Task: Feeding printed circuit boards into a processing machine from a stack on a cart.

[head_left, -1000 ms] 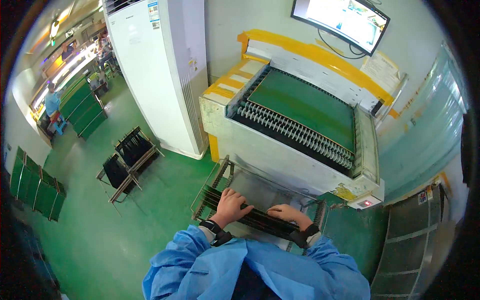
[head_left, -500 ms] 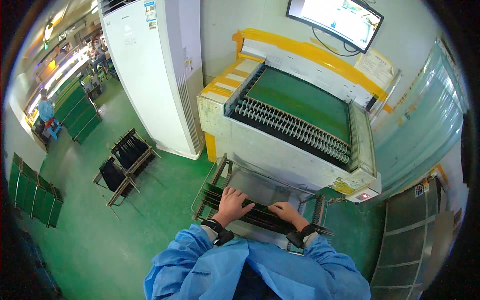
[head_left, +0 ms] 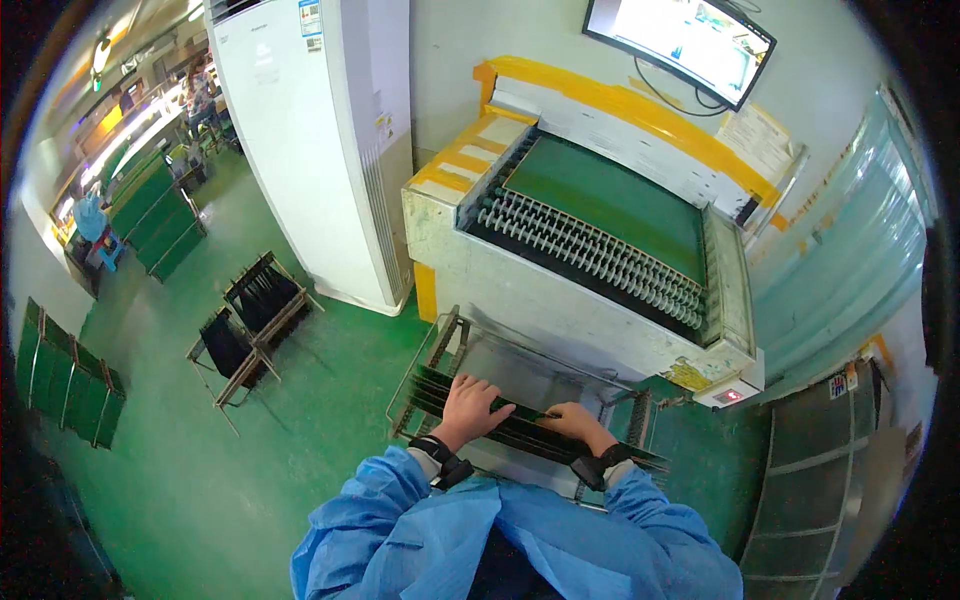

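Note:
Several thin dark green panels [head_left: 515, 433] stand on edge, close together, in a wire-sided metal rack [head_left: 440, 345] before me. My left hand [head_left: 470, 410] lies over the panels' top edges left of the middle. Its fingers are stretched out and its thumb points right. To the right, my right hand [head_left: 580, 424] has its fingers bent together at the top edge of a panel, apparently pinching it. The fingertips are partly hidden among the dark edges.
Beyond the rack stands a roller machine [head_left: 560, 285] with a green board [head_left: 610, 205] on it. A white cabinet unit [head_left: 300, 150] stands at its left. Two small racks of dark panels [head_left: 245, 320] are on the floor. A monitor [head_left: 680, 45] hangs above; a grey cabinet [head_left: 810, 470] is at right.
The view has shifted slightly. My right fingers have drawn closer together at the panel edge, while my left hand stays over the panels with little change.

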`<state>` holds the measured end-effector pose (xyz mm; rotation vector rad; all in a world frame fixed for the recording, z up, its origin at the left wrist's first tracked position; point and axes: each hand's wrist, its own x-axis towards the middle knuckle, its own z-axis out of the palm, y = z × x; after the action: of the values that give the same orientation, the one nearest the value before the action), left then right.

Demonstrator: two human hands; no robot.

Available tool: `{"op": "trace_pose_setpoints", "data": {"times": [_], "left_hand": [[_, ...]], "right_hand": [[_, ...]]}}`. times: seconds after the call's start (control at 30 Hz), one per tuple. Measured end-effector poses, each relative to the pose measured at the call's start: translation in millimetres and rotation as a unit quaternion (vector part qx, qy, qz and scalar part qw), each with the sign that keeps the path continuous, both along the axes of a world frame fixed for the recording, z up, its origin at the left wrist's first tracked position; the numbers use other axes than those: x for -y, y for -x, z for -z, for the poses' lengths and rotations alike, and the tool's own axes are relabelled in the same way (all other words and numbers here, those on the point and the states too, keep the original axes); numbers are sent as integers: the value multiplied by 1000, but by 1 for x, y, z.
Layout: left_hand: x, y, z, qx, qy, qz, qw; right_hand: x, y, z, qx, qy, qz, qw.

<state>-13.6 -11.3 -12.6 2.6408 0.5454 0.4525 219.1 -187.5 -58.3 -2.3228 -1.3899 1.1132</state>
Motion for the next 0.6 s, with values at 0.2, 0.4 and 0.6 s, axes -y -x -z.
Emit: {"op": "trace_pose_setpoints", "data": {"times": [0.2,0.4,0.6], "left_hand": [[2,1,0,22,7,-11,1000],[2,2,0,8,5,-15,1000],[3,2,-3,0,8,-9,1000]], "right_hand": [[3,0,2,0,-13,3,1000],[-1,4,-9,-6,6,0,1000],[-2,-2,6,11,2,-13,1000]]}}
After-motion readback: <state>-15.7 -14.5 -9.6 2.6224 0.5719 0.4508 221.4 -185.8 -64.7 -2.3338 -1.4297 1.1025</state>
